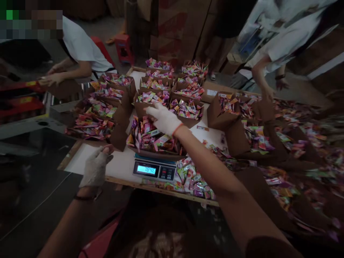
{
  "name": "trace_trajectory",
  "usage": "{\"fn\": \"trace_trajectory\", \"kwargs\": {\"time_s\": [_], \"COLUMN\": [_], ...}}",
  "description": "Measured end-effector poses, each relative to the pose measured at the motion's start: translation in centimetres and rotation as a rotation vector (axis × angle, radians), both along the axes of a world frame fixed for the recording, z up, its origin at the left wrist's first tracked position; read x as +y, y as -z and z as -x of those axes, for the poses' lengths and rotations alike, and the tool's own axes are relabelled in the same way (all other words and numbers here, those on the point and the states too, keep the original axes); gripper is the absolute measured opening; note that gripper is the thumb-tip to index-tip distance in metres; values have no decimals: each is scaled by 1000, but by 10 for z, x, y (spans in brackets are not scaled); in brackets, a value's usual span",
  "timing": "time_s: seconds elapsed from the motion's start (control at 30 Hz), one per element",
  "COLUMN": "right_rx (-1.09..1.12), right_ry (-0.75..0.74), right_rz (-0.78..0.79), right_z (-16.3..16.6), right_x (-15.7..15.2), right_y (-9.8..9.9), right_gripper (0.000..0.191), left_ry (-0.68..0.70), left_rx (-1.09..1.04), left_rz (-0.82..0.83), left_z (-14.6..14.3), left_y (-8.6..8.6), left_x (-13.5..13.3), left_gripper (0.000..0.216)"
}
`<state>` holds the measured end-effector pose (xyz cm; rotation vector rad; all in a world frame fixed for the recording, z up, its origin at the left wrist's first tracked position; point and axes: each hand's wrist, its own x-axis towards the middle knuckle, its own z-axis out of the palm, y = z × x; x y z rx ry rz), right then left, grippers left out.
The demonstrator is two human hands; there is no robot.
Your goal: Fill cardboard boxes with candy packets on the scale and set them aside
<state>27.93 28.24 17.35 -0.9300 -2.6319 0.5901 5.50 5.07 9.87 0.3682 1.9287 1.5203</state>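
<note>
An open cardboard box full of small colourful candy packets rests on a digital scale with a lit blue display. My right hand, in a white glove, is above the back of this box, its fingers stretched out to the left. No packet shows in it. Left of the scale, my left hand hovers near the table's front edge, gloved, with bare fingertips curled together. Whatever may be between those fingers is hidden. Loose packets lie beside the scale, under my right forearm.
Filled boxes line the left side, and more filled boxes stand behind the scale. Further boxes and packet heaps crowd the right. One person works at far left, another at far right. Red stools stand behind.
</note>
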Motion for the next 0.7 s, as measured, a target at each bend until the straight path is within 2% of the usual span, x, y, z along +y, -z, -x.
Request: {"fn": "trace_trajectory", "kwargs": {"time_s": [0.1,0.2,0.27,0.37,0.43,0.5,0.6,0.7], "right_rx": [-48,95,250,413,399,269,68,81], "right_ry": [-4,-27,24,189,297,355,474,640], "right_rz": [55,122,152,115,128,225,313,321], "right_z": [25,5,-27,-100,-157,-214,-274,-287], "right_x": [4,-1,-10,-30,-46,-61,-78,-86], "right_y": [6,0,-11,-36,-51,-59,-52,-30], "right_gripper": [34,24,22,13,8,11,19,31], "left_ry": [7,8,9,12,7,16,43,51], "left_rx": [-9,-28,-59,-129,-166,-193,-239,-255], "left_rz": [-14,7,40,76,87,90,87,95], "left_z": [-8,-12,-13,-16,-20,-24,-28,-29], "left_y": [-6,-10,-10,-4,2,9,21,33], "left_x": [-1,-3,-4,-2,2,6,15,28], "left_gripper": [53,53,50,45,42,41,36,20]}}
